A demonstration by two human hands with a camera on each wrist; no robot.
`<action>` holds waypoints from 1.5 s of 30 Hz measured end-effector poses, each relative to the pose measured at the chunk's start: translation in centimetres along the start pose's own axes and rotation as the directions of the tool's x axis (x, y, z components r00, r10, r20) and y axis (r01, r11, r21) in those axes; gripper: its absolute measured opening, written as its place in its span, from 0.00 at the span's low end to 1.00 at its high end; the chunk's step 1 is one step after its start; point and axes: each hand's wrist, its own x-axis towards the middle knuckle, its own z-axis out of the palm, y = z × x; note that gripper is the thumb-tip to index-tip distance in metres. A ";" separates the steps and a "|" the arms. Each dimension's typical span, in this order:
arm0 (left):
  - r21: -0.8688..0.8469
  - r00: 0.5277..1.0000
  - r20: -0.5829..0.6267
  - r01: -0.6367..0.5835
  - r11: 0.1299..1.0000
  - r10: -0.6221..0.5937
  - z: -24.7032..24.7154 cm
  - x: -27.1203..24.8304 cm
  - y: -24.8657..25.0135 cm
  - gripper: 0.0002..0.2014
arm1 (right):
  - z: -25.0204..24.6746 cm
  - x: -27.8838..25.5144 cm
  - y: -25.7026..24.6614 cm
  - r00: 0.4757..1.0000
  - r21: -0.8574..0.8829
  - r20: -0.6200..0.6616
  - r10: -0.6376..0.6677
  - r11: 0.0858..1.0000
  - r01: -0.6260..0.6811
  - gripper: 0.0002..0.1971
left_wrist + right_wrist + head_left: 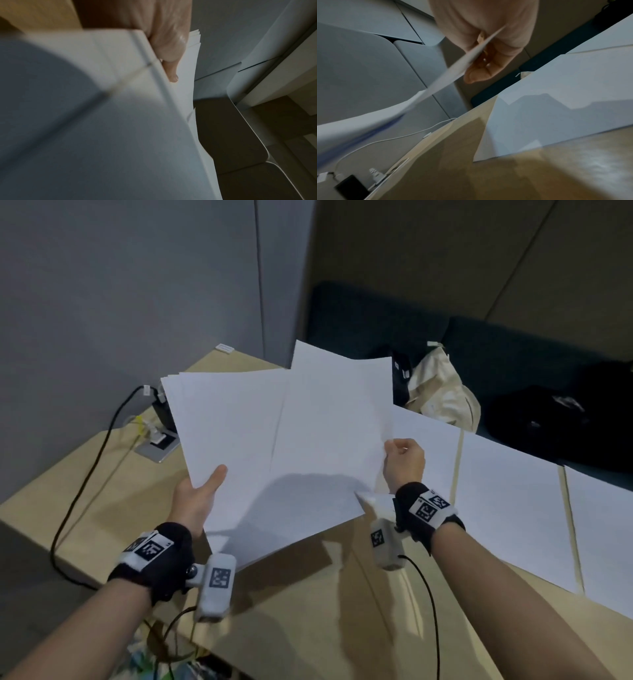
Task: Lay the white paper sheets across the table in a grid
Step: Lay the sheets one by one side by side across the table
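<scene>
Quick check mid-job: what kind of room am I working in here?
Likely an office meeting nook: a light wooden table with a built-in power socket, grey panel walls, and a dark upholstered bench holding bags.

You face a light wooden table (102,474) set against grey wall panels (137,285). Behind the table runs a dark teal bench (513,354), carrying a cream bag (442,392) and a black bag (565,419). Dim light casts soft shadows on the table.
</scene>
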 end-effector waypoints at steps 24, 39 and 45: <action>-0.102 0.995 -0.088 0.041 0.994 -0.050 -5.9 3.6 -0.4 0.16 | 10.1 0.2 -0.4 0.985 -0.605 0.159 0.064 0.795 0.046 0.15; -0.173 0.995 -0.061 0.064 0.983 -0.076 -6.7 4.4 -1.4 0.20 | 12.4 -2.9 1.2 0.785 -0.749 0.613 0.084 0.379 0.544 0.12; -0.191 0.996 -0.038 0.070 0.979 -0.078 -7.1 4.4 -1.6 0.21 | 13.1 -2.3 1.4 0.835 -0.761 0.550 0.033 0.432 0.484 0.13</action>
